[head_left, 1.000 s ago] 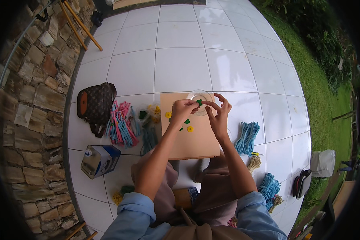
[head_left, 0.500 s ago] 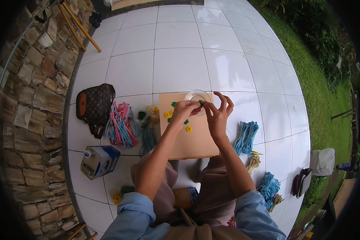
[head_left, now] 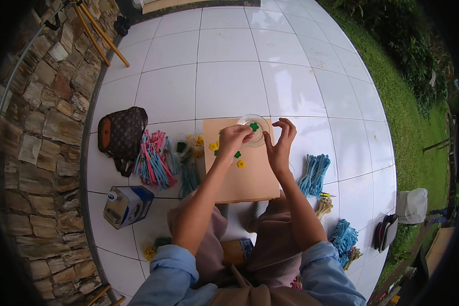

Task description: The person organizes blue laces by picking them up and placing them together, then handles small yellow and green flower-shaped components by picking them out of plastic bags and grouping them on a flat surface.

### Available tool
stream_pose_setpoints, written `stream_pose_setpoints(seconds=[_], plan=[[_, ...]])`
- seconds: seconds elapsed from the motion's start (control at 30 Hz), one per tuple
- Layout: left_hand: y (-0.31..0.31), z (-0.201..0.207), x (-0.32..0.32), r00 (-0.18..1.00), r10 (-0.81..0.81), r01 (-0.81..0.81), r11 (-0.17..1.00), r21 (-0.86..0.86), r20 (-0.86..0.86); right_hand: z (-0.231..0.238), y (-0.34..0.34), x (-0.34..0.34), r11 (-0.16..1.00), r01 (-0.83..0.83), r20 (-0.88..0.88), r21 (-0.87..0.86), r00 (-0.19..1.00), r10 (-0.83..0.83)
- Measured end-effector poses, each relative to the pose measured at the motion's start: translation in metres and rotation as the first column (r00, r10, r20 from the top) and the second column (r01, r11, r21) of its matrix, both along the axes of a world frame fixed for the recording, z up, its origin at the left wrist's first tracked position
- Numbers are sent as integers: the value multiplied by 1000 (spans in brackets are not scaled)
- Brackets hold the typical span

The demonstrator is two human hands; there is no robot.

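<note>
Between the fingertips of my left hand [head_left: 234, 136] is a small green flower-shaped piece [head_left: 254, 126], held above a round clear dish [head_left: 260, 138]. My right hand [head_left: 280, 144] hovers just to the right of the dish, its fingers apart and nothing in them. Under both hands stands a low tan board [head_left: 250, 183]. Yellow flower pieces [head_left: 241, 164] and green flower pieces [head_left: 237, 154] lie on it, some partly hidden by my left hand and forearm.
Left of the board are pink and blue cord bundles [head_left: 155, 160], bags of yellow pieces [head_left: 194, 144], a brown patterned bag [head_left: 121, 133] and a metal can [head_left: 128, 205]. To the right lie blue cord bundles [head_left: 313, 174], a yellow-handled tool [head_left: 327, 195] and a dark wallet-like case [head_left: 385, 232].
My right fingers have come away from the green flower piece and spread slightly to the right. The piece stays in my left fingers and now shows its flower shape.
</note>
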State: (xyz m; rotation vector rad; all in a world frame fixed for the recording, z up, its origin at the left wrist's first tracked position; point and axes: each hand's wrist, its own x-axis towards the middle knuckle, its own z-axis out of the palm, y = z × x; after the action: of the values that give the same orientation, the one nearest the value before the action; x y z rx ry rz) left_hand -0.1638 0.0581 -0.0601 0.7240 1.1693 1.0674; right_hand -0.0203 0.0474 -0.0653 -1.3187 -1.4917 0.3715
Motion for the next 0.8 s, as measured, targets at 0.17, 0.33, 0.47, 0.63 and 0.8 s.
stream_pose_setpoints(seconds=[0.17, 0.33, 0.47, 0.63, 0.8], plan=[[8, -11, -1, 983, 147, -133, 984, 120, -108, -57, -3, 37, 959, 78, 588, -272, 803, 101], [10, -13, -4, 985, 151, -139, 981, 136, -83, -62, -1, 23, 985, 20, 635, -170, 767, 94], [10, -13, -4, 987, 147, -138, 981, 134, -63, -63, -1, 14, 982, -23, 672, -186, 726, 144], [11, -13, -9, 985, 157, -146, 981, 131, -77, -68, -1, 11, 983, 7, 715, -181, 688, 127], [11, -14, -10, 984, 158, -146, 979, 139, -77, -66, -2, 9, 986, -14, 743, -166, 655, 134]])
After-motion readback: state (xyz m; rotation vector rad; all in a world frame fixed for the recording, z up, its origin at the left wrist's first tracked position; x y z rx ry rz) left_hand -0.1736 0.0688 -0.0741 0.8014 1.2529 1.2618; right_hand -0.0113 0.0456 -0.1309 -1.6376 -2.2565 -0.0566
